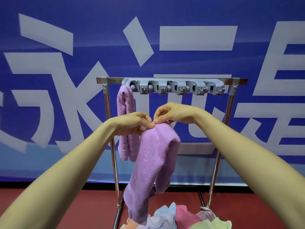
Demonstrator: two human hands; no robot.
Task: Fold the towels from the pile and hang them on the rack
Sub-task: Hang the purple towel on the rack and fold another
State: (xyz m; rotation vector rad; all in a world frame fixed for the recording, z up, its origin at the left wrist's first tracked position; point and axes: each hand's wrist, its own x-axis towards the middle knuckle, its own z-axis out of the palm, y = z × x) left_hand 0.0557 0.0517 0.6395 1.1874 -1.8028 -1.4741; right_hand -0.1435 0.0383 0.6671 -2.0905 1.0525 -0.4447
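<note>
Centrally, a purple towel (153,159) is held up in the air in front of the rack (108,129), pinched at its topmost point. The grip of the left hand (133,123) is clamped on that top fold between thumb and fingertips, and the grip of the right hand (173,113) is closed on the same spot from the other side, thumb against forefinger, so that the two hands are almost touching. From the pinched point the towel is draped in two lobes: a long one, which reaches down to the pile (173,217), and a shorter one to its right, which ends well above it.

Just behind the left hand a pink towel (125,103) is seen hanging doubled from the leftmost holder of a grey holder strip (173,87), its middle hidden by the hand. The strip is fixed along the rack's top bar, and its other holders are seen bare. The rack's chrome uprights are set to either side of the towels.

At the bottom edge the pile is made up of crumpled towels in blue, pink, green, lilac and peach; what carries it cannot be told. Behind everything a blue banner (49,38) with large white characters is stretched, and a red floor (66,209) is seen below it.
</note>
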